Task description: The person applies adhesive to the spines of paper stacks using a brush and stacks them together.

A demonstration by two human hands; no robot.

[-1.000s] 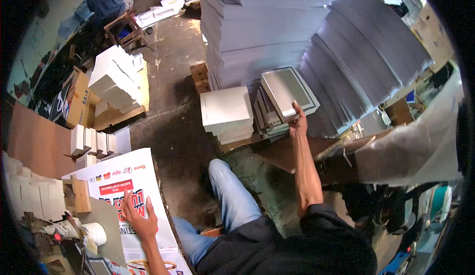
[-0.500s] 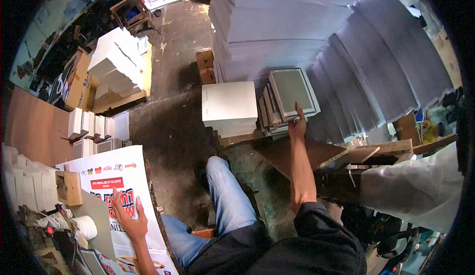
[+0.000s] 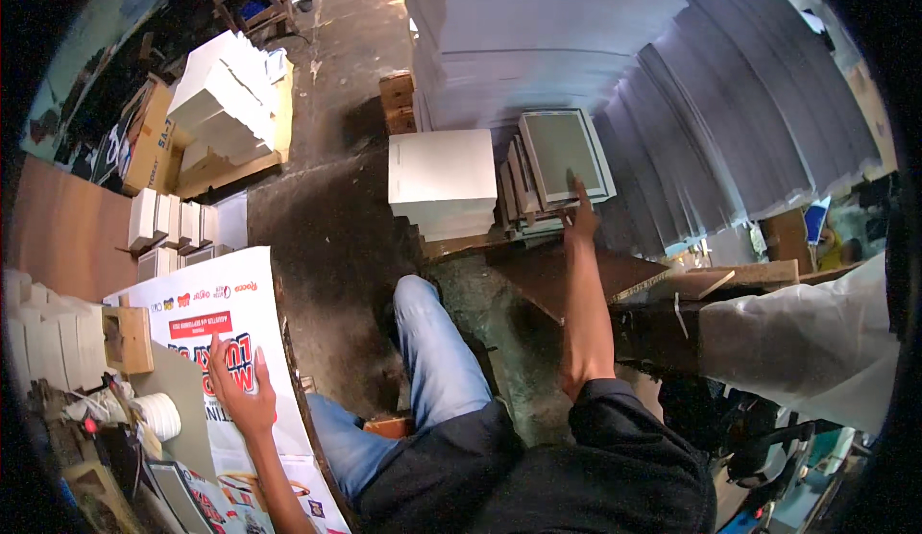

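At the upper right, my right hand [image 3: 579,217] grips the near edge of a grey-covered paper block [image 3: 559,155] with pale borders. A finger lies over its top and the thumb is lower, against the front edge. Under this block, more paper blocks [image 3: 519,188] are stacked. To their left stands a stack of white paper [image 3: 442,171]. My left hand [image 3: 245,390] rests open, fingers spread, on a white printed sheet [image 3: 252,279] with red and blue lettering, holding nothing.
Tall grey-white paper stacks [image 3: 547,44] rise behind the blocks. A brown board [image 3: 586,279] juts out below them. At left are small paper blocks [image 3: 173,219], a wooden block [image 3: 128,339] and a white roll [image 3: 157,417]. More paper [image 3: 221,87] stands beyond, beside a cardboard box [image 3: 149,135].
The whole view has shifted, so things sit slightly higher in it. My right hand stays at the grey-covered block's near edge, and my left hand stays on the printed sheet.
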